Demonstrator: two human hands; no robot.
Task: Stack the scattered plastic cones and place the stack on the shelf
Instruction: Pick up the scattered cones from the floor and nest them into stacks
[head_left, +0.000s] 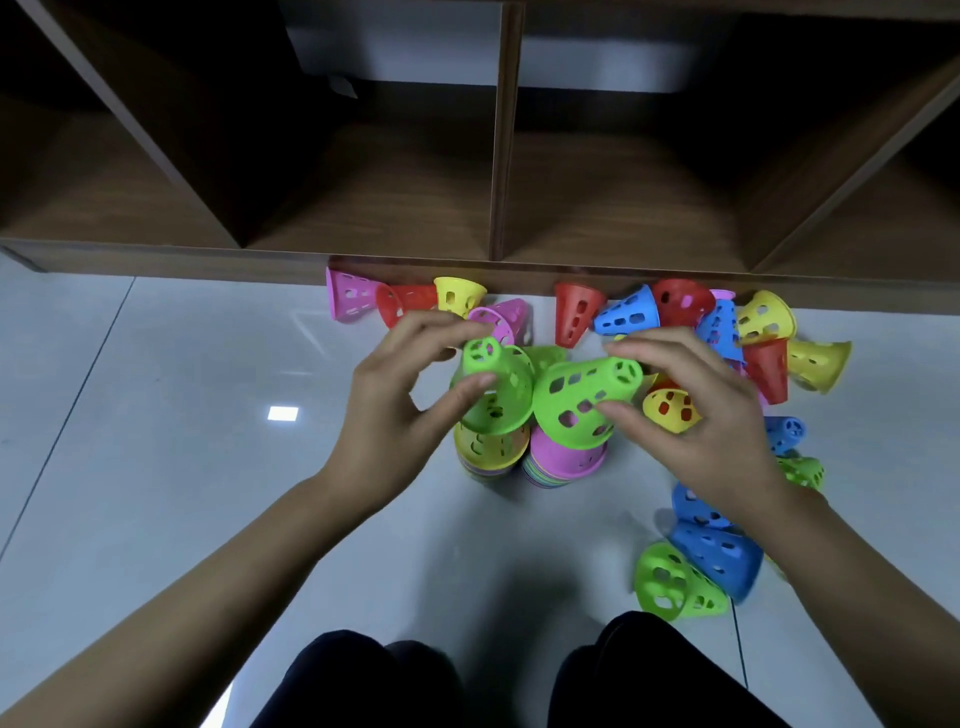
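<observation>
Knees: a person's dark-clad knees (467, 680) fill the bottom edge, above pale glossy floor tiles (156, 415).
Near right: a green cone (670, 582) lies on its side, touching a blue cone (719, 556) just behind it, close under the right forearm.
Left hand: the left hand (400, 395) pinches a lime-green cone (493, 395), thumb on its near wall and fingers curled over the narrow perforated tip; the cone sits roughly upright over a stack topped in yellow (488, 452).
Right hand: the right hand (696, 410) grips a second green cone (584, 400), thumb under the wall and fingers over the tip; this cone is tilted, tip pointing right, wide mouth down-left over a stack topped in pink (566, 460).
Stacks: the two stacks stand side by side on the floor, touching or nearly so.
Scattered cones: red, blue, yellow and pink cones (680, 304) lie jumbled behind and right of the hands; a smaller group (358, 296) lies at left against the shelf base.
Shelf: a dark wooden shelf unit (498, 156) with open compartments spans the background.
</observation>
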